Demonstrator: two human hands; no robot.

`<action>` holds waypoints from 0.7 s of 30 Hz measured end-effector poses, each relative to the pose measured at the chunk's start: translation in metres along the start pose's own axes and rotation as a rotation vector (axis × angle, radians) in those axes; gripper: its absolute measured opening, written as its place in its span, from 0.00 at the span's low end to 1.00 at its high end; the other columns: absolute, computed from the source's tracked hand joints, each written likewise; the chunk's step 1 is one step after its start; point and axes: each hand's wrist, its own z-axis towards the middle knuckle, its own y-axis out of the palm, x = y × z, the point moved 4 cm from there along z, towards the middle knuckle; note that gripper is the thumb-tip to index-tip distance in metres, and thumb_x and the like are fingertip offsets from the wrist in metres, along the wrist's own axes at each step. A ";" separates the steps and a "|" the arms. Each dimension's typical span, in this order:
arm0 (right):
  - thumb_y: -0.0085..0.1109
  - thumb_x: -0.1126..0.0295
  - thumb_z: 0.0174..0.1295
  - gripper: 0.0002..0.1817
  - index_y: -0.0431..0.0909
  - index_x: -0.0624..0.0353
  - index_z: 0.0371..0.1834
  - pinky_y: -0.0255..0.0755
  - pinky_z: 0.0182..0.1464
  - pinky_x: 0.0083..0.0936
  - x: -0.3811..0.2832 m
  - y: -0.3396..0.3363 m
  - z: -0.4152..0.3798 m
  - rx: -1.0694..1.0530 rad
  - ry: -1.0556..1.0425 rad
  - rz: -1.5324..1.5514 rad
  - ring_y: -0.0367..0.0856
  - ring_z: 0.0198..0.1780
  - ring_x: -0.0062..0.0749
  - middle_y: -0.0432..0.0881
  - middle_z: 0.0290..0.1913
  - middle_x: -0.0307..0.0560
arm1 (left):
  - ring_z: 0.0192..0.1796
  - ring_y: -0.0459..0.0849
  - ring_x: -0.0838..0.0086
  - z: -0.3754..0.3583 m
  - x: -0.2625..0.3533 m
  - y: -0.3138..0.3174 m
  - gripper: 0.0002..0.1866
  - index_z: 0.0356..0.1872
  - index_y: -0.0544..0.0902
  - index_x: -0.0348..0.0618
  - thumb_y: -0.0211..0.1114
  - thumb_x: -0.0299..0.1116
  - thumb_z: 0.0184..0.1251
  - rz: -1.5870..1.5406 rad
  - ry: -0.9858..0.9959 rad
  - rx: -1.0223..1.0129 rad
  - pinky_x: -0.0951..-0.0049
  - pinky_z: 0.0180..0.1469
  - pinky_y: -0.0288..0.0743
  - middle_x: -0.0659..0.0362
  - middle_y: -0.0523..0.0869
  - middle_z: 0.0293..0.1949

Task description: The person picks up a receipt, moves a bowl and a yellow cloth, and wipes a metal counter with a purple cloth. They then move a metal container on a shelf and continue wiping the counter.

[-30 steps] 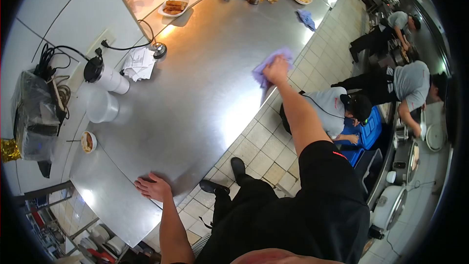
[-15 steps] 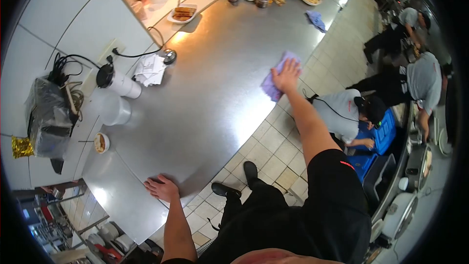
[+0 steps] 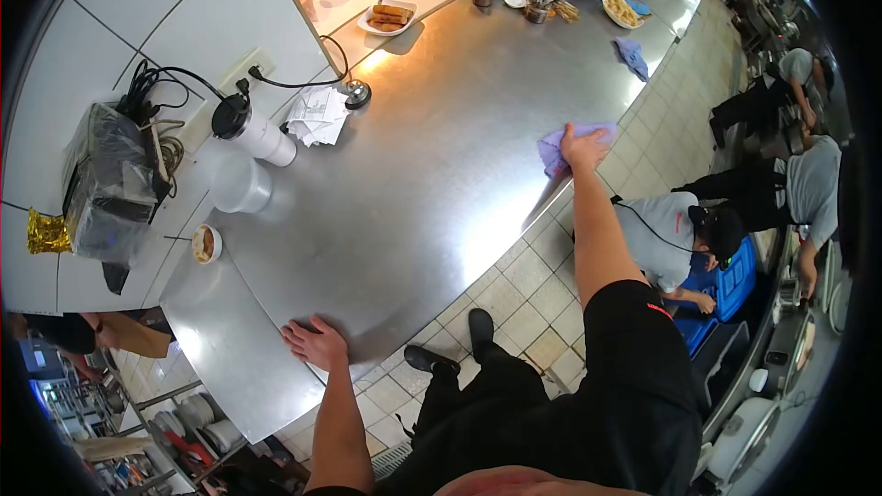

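My right hand (image 3: 584, 147) lies on a purple cloth (image 3: 554, 154), pressing it to the steel counter (image 3: 404, 165) near its right edge. The fingers look stretched out over the cloth, which shows on both sides of the hand. Flat on the counter's near end rests my left hand (image 3: 315, 343), fingers spread, with nothing in it. A small bowl of food (image 3: 207, 244) sits beyond it to the upper left. Another purple cloth (image 3: 632, 59) lies crumpled farther up the counter.
Along the wall stand a white tub (image 3: 240, 186), a tumbler (image 3: 268, 143), papers (image 3: 318, 116) and a bell (image 3: 357, 94). Dishes of food, including rolls (image 3: 390, 18), line the far side. Several co-workers are at right, one bent over a blue bin (image 3: 735, 280).
My right hand has slid a little up and right along the counter edge with the cloth, which is now more bunched. My left hand stays on the counter. The view has shifted.
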 end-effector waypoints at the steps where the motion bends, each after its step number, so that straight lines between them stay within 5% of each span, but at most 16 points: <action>1: 0.53 0.36 0.66 0.56 0.42 0.66 0.84 0.64 0.73 0.53 0.004 0.001 -0.003 0.002 0.017 0.046 0.63 0.74 0.72 0.55 0.76 0.81 | 0.83 0.52 0.48 0.000 0.001 -0.001 0.36 0.77 0.63 0.40 0.50 0.56 0.79 -0.004 -0.002 0.001 0.41 0.80 0.48 0.46 0.56 0.82; 5: 0.54 0.42 0.69 0.52 0.43 0.71 0.82 0.68 0.69 0.53 0.020 0.017 -0.023 0.092 0.009 0.106 0.72 0.66 0.70 0.68 0.66 0.79 | 0.83 0.53 0.50 -0.001 -0.001 0.002 0.37 0.77 0.63 0.41 0.50 0.57 0.79 0.007 -0.004 0.019 0.43 0.80 0.48 0.47 0.57 0.82; 11: 0.54 0.48 0.70 0.50 0.43 0.75 0.80 0.72 0.65 0.55 0.026 0.017 -0.127 0.081 -0.069 0.092 0.76 0.61 0.71 0.67 0.65 0.84 | 0.83 0.51 0.46 0.000 -0.002 0.001 0.37 0.77 0.62 0.39 0.50 0.56 0.79 -0.030 0.020 0.005 0.41 0.80 0.46 0.44 0.55 0.82; 14: 0.54 0.50 0.70 0.49 0.44 0.80 0.78 0.67 0.68 0.57 0.034 0.024 -0.196 0.134 -0.177 0.138 0.73 0.63 0.80 0.65 0.64 0.92 | 0.82 0.50 0.44 0.000 -0.002 0.001 0.37 0.76 0.62 0.38 0.49 0.56 0.79 -0.046 0.024 0.006 0.40 0.80 0.45 0.43 0.55 0.81; 17: 0.55 0.52 0.70 0.49 0.42 0.79 0.79 0.72 0.63 0.55 0.041 0.026 -0.272 0.002 -0.219 0.135 0.76 0.59 0.75 0.66 0.63 0.88 | 0.82 0.50 0.43 0.000 -0.004 0.005 0.37 0.76 0.62 0.37 0.49 0.56 0.79 -0.053 0.029 0.018 0.39 0.80 0.45 0.42 0.55 0.81; 21: 0.55 0.53 0.71 0.49 0.41 0.79 0.80 0.57 0.73 0.62 0.050 0.028 -0.384 -0.106 -0.406 0.125 0.60 0.69 0.86 0.51 0.71 0.94 | 0.82 0.50 0.43 0.001 -0.004 0.002 0.37 0.75 0.62 0.36 0.48 0.56 0.79 -0.044 0.035 -0.001 0.37 0.80 0.45 0.41 0.55 0.81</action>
